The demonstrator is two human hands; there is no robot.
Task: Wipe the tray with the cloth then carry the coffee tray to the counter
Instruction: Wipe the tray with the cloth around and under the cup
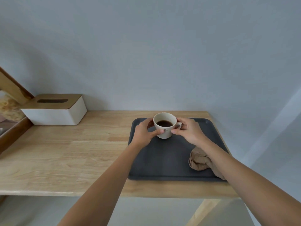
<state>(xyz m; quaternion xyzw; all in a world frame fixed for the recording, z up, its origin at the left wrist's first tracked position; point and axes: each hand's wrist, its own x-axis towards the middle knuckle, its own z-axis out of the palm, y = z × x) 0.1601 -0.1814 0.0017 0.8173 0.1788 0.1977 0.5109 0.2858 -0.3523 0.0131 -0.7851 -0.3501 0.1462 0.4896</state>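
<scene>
wooden table (65, 157), hands around cup (164, 128)

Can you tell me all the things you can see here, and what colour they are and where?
tray: one, dark grey, on the right end of the table
cup: one, cream, dark coffee inside, on the tray's far part
cloth: one, brown, crumpled on the tray's near right part
tissue box: one, white with wooden lid, far left of the table
table: one, light wood, against the grey wall
left hand: one, on the cup's left side
right hand: one, on the cup's handle side
</scene>
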